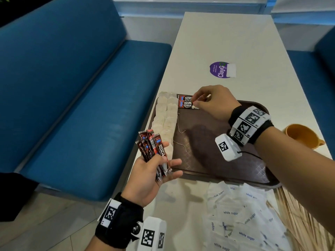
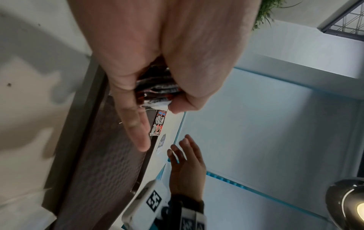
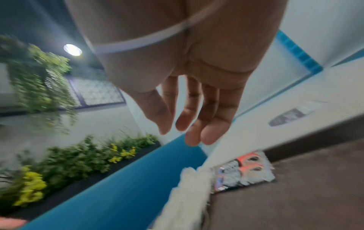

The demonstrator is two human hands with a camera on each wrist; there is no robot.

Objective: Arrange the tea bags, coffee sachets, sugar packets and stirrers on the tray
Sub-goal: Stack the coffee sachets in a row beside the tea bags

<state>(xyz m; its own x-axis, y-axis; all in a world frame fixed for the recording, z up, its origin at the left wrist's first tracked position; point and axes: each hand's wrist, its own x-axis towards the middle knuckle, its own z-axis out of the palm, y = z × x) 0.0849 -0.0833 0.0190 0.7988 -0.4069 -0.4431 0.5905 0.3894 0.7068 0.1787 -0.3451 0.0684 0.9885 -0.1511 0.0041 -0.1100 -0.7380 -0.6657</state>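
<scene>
Brown plastic tray [image 1: 217,160] sits on the white table [image 1: 226,42] in front of us, its near edge close to a loose heap of white sugar packets [image 1: 241,218]. Along the tray's left side we see two rows of pale tea bags [image 1: 166,120], packed edge to edge, with a few thin strings trailing onto the bare tray floor beside them. At the far left corner of the tray, just right of the tea bags, two red and black coffee sachets [image 1: 185,102] lie flat, side by side and touching.

Our right hand [image 1: 213,102] reaches over the far part of the tray, its fingertips at the right end of those two sachets. In the right wrist view the fingers hang fairly straight and apart with nothing between them, so we read this hand as loose, not gripping; whether a fingertip actually touches a sachet we cannot tell.

Our left hand [image 1: 154,176] hovers at the near left corner of the tray, palm up, thumb pressed over a fanned bundle of coffee sachets [image 1: 154,151] that stands up out of the fist. The left wrist view shows the same bundle squeezed between thumb and fingers.

Thin wooden stirrers [image 1: 297,214] lie on the table right of the sugar. An orange cup [image 1: 302,136] stands on the table right of the tray, and a purple sticker [image 1: 220,69] marks the tabletop farther away.
</scene>
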